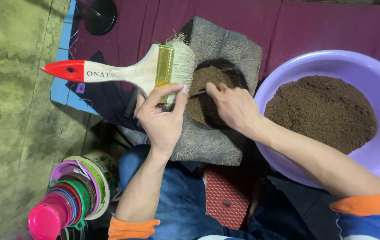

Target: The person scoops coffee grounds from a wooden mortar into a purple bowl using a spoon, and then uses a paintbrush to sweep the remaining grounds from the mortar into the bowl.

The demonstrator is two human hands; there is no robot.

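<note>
My left hand [161, 118] grips a wide paintbrush [127, 71] by its brass ferrule; its wooden handle has a red tip pointing left, and the pale bristles rest at the rim of a dark hollow. My right hand [234, 106] pinches a thin dark tool [197, 93] whose tip dips into brown powder [205, 82] filling the hollow of a grey stone block [225, 49]. The block lies between my knees on a maroon cloth.
A lilac plastic basin [379, 80] holding a mound of brown powder [323, 111] sits at the right. A stack of coloured plastic lids and cups [67, 200] stands at lower left. A black round object [99, 15] lies at the top. Bare concrete floor [12, 111] spreads left.
</note>
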